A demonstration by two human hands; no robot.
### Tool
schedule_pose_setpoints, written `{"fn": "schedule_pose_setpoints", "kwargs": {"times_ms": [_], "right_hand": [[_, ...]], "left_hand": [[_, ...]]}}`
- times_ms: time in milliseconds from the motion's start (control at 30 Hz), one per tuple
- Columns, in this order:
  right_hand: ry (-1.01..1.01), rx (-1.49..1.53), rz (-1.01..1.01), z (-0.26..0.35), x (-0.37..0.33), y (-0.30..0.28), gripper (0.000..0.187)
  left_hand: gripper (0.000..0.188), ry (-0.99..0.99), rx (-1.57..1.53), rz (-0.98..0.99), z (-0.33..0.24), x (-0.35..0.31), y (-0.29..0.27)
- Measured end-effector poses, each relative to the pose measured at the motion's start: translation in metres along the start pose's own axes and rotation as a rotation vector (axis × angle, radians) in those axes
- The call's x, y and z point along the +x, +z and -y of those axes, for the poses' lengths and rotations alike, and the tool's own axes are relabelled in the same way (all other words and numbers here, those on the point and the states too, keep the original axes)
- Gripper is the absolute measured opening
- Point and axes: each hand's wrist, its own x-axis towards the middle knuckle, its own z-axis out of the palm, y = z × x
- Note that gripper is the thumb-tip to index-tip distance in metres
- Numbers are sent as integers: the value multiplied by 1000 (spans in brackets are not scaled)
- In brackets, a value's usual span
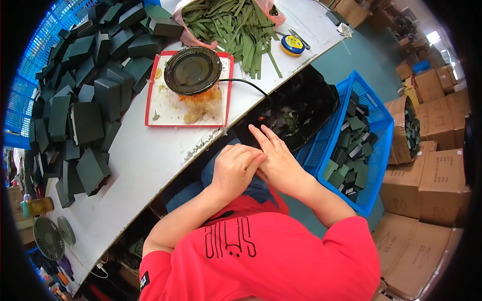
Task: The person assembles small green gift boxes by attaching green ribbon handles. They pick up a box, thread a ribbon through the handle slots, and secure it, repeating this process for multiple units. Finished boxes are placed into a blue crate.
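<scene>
My left hand (235, 169) and my right hand (277, 161) meet over my lap, just off the white table's edge (150, 160). The left hand's fingers curl over the side of the right hand and touch it. The right hand lies flat with its fingers stretched out toward the table. I see nothing held in either hand. A round black glue pot (192, 70) stands on a red-rimmed tray (149, 103) smeared with amber glue, a short way beyond the hands. A black cord (246, 83) runs from the pot.
Several dark green boxes (85, 120) are heaped on the table's left. Green strips (236, 25) and a yellow-and-blue round tin (292, 44) lie at the far end. A blue basket (374, 125) of small green boxes stands at my right, with cardboard cartons (442, 175) beyond. A small fan (48, 238) sits lower left.
</scene>
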Motion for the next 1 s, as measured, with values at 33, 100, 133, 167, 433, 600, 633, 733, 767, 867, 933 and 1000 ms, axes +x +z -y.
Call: {"fn": "schedule_pose_setpoints", "kwargs": {"times_ms": [33,100,133,167,433,600,633,733,767,867,933,1000], "right_hand": [[-11,15,35,-4,0,4,43],[-12,101,36,-10,2,11,40],[-12,144,35,-12,3,13,38],[-38,79,41,-13,4,12,36],[-3,-61,128,-45,9,10,37],[138,-107,142,-74,4,14,42],[147,-93,132,-73,5,12,42],[94,-152,162,-71,12,10,44],[100,-87,161,-72,11,12,44],[109,174,211,-74,10,18,44],[97,435,314,-75,15,21,43],[122,756,377,-66,19,13,34]], "left_hand": [[5,15,5,-2,3,-2,1],[4,-52,-92,-55,5,-5,3],[4,-85,-141,-81,6,-6,4],[4,-213,-256,-113,4,-5,-1],[35,-232,-873,-162,11,-4,-16],[21,11,-447,201,9,5,-20],[14,-47,-414,205,12,7,-11],[16,-171,-414,116,12,15,17],[20,-149,-393,102,15,19,23],[33,25,-256,122,35,25,42],[34,55,-370,63,50,19,53],[32,132,-443,23,50,19,55]]}}
